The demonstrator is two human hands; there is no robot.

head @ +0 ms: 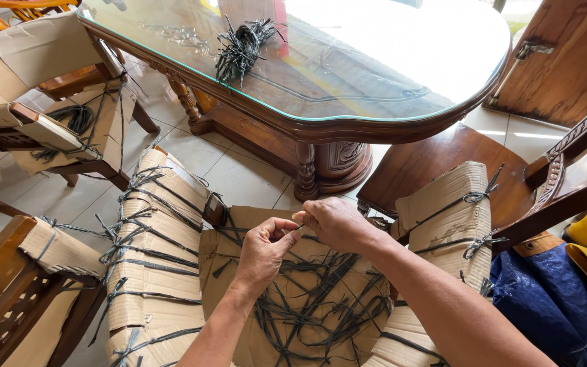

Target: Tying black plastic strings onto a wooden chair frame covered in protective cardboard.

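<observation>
Glass-topped wooden table [388, 126], blue tarp [545, 299]

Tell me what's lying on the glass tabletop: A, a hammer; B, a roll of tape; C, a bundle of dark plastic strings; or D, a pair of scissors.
C: a loose bundle of dark strings lies on the glass-topped table, with no tools beside it.

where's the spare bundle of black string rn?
In the head view, the bundle of black string lies on the glass-topped table, upper centre-left, beyond both hands and the cardboard-wrapped chair.
</observation>
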